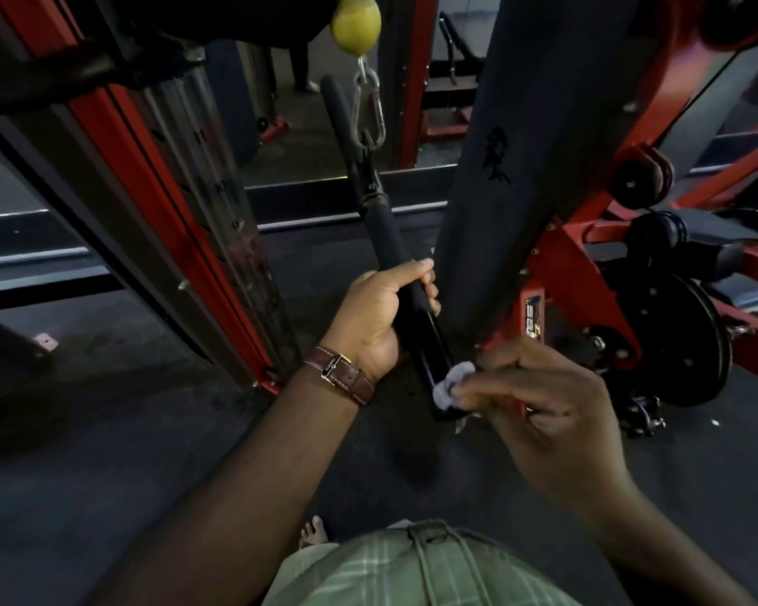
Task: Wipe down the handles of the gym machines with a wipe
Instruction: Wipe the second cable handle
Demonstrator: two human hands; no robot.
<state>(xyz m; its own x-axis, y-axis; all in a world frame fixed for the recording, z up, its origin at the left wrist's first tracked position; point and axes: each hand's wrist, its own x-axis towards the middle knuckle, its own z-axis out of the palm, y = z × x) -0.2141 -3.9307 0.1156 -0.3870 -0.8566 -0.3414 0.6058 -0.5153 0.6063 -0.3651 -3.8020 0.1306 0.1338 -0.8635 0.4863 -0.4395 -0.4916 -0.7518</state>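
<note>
Your left hand point(381, 317) grips the bar point(405, 277) mid-length, steadying it where it hangs from the carabiner point(370, 109). Your right hand point(530, 395) pinches the wipe point(454, 384) against its near end. Judging by this, the far grip and other handles remain

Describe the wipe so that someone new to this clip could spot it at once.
Start at the black bar handle hanging from the carabiner at centre. Follow it down past the left hand to its lower end, where the right hand pinches the wipe, the only small, crumpled white thing there.
</note>
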